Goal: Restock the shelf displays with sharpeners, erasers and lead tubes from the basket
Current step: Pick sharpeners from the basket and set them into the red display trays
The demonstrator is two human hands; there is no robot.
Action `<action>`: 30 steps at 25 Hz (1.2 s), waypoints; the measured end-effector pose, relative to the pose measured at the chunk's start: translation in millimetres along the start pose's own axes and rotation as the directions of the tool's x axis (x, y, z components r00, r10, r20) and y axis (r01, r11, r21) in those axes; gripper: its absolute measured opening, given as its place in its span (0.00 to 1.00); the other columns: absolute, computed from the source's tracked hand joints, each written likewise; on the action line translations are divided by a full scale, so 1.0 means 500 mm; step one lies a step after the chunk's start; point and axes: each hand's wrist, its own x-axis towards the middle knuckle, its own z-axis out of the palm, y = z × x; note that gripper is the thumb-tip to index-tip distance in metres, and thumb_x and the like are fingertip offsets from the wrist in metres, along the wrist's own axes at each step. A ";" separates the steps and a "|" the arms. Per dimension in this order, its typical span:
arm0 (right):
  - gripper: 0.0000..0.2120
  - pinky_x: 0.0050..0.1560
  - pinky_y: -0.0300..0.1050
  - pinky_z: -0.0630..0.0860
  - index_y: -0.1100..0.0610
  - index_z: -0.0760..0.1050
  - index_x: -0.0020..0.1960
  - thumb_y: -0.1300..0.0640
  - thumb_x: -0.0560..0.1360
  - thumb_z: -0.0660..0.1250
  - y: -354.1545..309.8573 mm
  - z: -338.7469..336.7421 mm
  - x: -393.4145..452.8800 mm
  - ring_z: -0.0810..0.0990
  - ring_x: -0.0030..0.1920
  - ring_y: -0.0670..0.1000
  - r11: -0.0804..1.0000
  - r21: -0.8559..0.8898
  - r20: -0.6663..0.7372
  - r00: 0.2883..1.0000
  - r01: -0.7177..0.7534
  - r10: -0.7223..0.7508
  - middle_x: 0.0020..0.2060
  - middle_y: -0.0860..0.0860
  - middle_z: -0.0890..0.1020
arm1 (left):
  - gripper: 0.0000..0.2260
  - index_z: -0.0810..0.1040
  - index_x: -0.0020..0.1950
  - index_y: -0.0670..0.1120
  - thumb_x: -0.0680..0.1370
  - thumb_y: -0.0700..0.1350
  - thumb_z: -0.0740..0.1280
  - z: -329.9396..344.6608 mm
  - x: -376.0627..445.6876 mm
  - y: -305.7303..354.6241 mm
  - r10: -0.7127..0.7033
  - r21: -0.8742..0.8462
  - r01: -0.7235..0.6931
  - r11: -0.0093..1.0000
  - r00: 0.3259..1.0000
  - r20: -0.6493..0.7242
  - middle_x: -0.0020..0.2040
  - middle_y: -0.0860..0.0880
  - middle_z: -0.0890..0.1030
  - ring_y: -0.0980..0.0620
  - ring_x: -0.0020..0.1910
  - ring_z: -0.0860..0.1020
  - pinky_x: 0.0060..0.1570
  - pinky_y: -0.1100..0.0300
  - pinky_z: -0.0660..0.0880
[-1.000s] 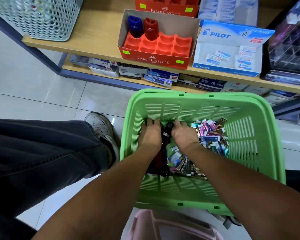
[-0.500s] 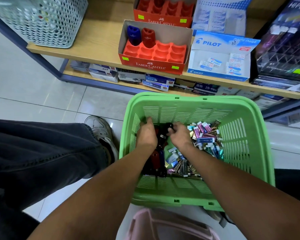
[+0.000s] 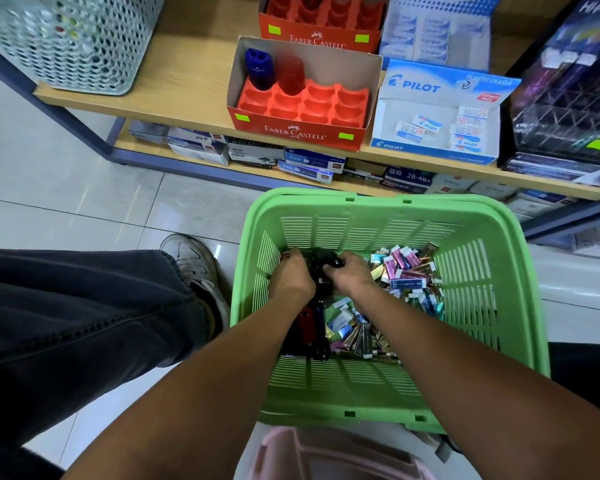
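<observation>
Since a second earlier both hands had drawn closer together over the dark sharpeners [image 3: 321, 271] at the far left of the green basket [image 3: 520, 258], and the view had tipped up so more of the shelf [image 3: 187, 98] showed. The left hand [image 3: 291, 275] had its fingers curled down over the left of the dark cluster, and the right hand [image 3: 350, 275] had closed in from the other side, its fingertips pinching the top of a black piece; each grip was thus curled onto sharpeners rather than spread, though how many each held could not be told. That suggested the gathering step was nearly done and a lift toward the shelf would likely come next. The sharpeners lay in a loose row whose long axis ran from the near wall toward the far wall, red and dark bodies on their sides; which end of each pointed away was hidden. To their right sat the heap of erasers and lead tubes [image 3: 406, 271], mixed at all angles. On the shelf the red Faber-Castell tray [image 3: 302, 112] held only a blue sharpener [image 3: 258, 69] and a red sharpener [image 3: 291, 76], both upright in the back row, with the other pockets vacant. Just beside it stood the Pilot eraser box [image 3: 437, 133], sparsely filled.
</observation>
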 end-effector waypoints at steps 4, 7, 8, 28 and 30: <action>0.06 0.45 0.51 0.83 0.56 0.74 0.54 0.62 0.79 0.68 -0.005 0.006 -0.013 0.83 0.47 0.56 0.930 0.346 0.099 0.991 -0.122 0.093 0.50 0.57 0.83 | 0.19 0.71 0.63 0.39 0.75 0.42 0.69 -0.002 0.010 -0.003 -0.076 -0.136 0.087 0.987 0.994 0.080 0.59 0.38 0.80 0.38 0.60 0.79 0.56 0.51 0.75; 0.03 0.46 0.58 0.82 0.57 0.76 0.51 0.63 0.80 0.65 -0.016 0.014 -0.027 0.82 0.44 0.58 0.898 0.399 0.173 0.977 -0.188 0.128 0.48 0.59 0.83 | 0.20 0.73 0.62 0.42 0.72 0.46 0.68 0.011 0.016 -0.003 -0.075 -0.265 0.121 0.957 0.981 0.178 0.57 0.39 0.81 0.40 0.54 0.81 0.53 0.49 0.80; 0.04 0.45 0.58 0.82 0.57 0.76 0.51 0.63 0.80 0.64 -0.020 0.016 -0.028 0.82 0.44 0.59 0.882 0.421 0.195 0.971 -0.211 0.139 0.47 0.59 0.83 | 0.19 0.72 0.62 0.42 0.73 0.45 0.68 0.019 0.022 -0.004 -0.083 -0.292 0.136 0.947 0.979 0.186 0.56 0.39 0.81 0.39 0.53 0.82 0.51 0.46 0.81; 0.09 0.36 0.48 0.79 0.56 0.77 0.56 0.66 0.78 0.68 -0.158 -0.163 -0.200 0.79 0.34 0.51 0.907 0.396 0.119 0.972 0.143 -0.205 0.45 0.57 0.84 | 0.09 0.76 0.52 0.41 0.75 0.33 0.72 -0.275 -0.146 0.106 0.224 -0.586 -0.151 0.796 0.973 0.054 0.48 0.41 0.82 0.43 0.45 0.83 0.46 0.45 0.83; 0.09 0.34 0.47 0.77 0.58 0.79 0.55 0.66 0.77 0.69 -0.197 -0.180 -0.207 0.78 0.32 0.50 0.878 0.423 0.049 0.962 0.222 -0.267 0.42 0.56 0.83 | 0.08 0.78 0.49 0.42 0.74 0.35 0.74 -0.308 -0.152 0.137 0.274 -0.559 -0.258 0.788 0.960 -0.057 0.48 0.39 0.83 0.42 0.45 0.83 0.46 0.45 0.83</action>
